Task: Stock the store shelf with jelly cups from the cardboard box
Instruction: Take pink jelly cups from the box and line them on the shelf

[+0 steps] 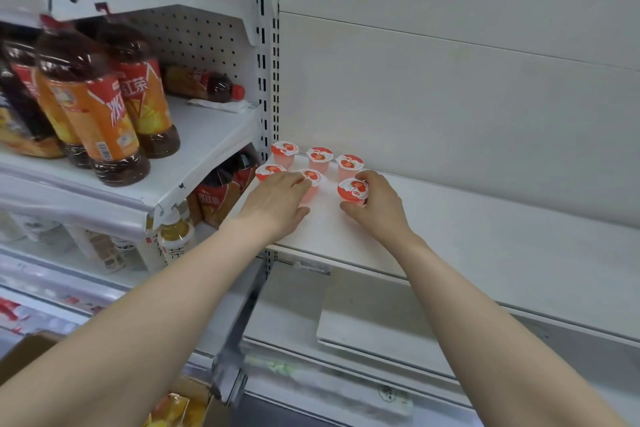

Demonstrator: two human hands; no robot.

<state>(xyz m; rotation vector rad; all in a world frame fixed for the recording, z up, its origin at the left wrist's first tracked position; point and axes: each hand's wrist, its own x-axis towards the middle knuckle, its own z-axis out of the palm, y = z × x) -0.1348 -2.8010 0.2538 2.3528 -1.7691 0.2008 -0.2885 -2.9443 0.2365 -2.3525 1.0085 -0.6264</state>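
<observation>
A small, translucent pink jelly cup (pixel 353 190) with a glossy round foil lid stands on the smooth white shelf (pixel 485 236), clamped in the curled right fingers (pixel 364 179). The left fingers (pixel 294 181) pinch a second cup (pixel 314 178). Four more cups (pixel 319 155) cluster just beyond. Flat shelf stretches rightward of the fingers.
</observation>
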